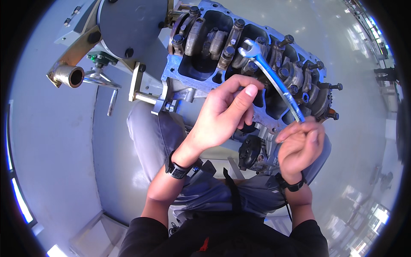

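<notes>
My right hand (302, 145) pinches the lower end of a long metal wrench (276, 81). The wrench slants up and left over the engine block (186, 79), its open jaw above the crankshaft area. The far end lies in my fingers and is partly hidden. My left hand (227, 107) hovers over the block's near edge, thumb against the curled index finger. Whatever it may hold cannot be made out. Bearing caps (233, 40) with dark bolts line the block. Several bolts, such as one dark bolt (287, 40), stand partly raised along the far right side.
A round grey plate (132, 28) of a stand carries the block at its left end. A tube-ended arm (68, 77) and a crank handle (112, 100) stick out to the left. Below the block, a black part (250, 152) sits between my legs. Pale floor lies to the right.
</notes>
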### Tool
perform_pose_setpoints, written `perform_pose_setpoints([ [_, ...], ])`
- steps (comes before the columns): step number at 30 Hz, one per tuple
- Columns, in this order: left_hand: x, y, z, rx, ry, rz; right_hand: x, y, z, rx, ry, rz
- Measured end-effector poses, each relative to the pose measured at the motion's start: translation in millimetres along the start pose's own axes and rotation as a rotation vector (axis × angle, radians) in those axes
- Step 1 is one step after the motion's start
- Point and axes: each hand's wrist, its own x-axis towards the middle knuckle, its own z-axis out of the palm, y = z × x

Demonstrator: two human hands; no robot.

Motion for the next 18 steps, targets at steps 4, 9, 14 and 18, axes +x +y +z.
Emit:
perform_pose_setpoints([
  [4, -3, 1, 1, -0.042, 0.034, 0.031, -21, 7, 5, -0.235, -0.391, -0.280],
  [9, -2, 0, -4, 0.048, 0.043, -0.025, -37, 5, 20, -0.247, -0.685, -0.191],
  [14, 0, -1, -4, 0.045, 0.062, -0.024, -37, 8, 23, -0.254, -0.697, -0.205],
  [18, 2, -2, -8, 0.073, 0.097, -0.057, -36, 6, 22, -0.258, -0.699, -0.127],
])
